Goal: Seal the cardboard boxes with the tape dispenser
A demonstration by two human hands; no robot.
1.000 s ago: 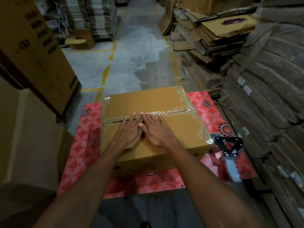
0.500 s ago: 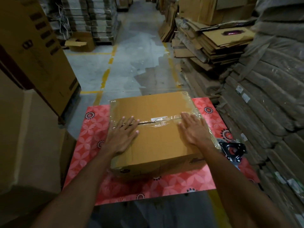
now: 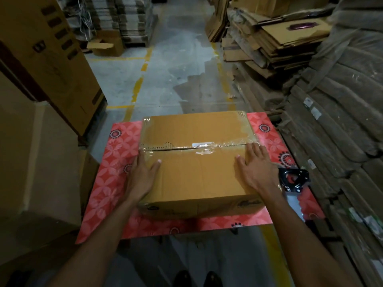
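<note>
A brown cardboard box sits on a table with a red patterned cover. Clear tape runs along the box's middle seam from left to right. My left hand lies at the box's left edge, thumb on the top and fingers going over the side. My right hand rests flat with spread fingers on the top near the right edge, fingertips at the tape. The black and red tape dispenser lies on the cover just right of the box, apart from both hands.
Tall cardboard boxes stand close on the left. Stacks of flattened cardboard and wrapped bundles line the right. A concrete aisle with yellow lines runs ahead. A small open box sits far back.
My hands have slid apart along the taped seam, from together at the middle out to the box's left and right edges. The box and dispenser have stayed in place.
</note>
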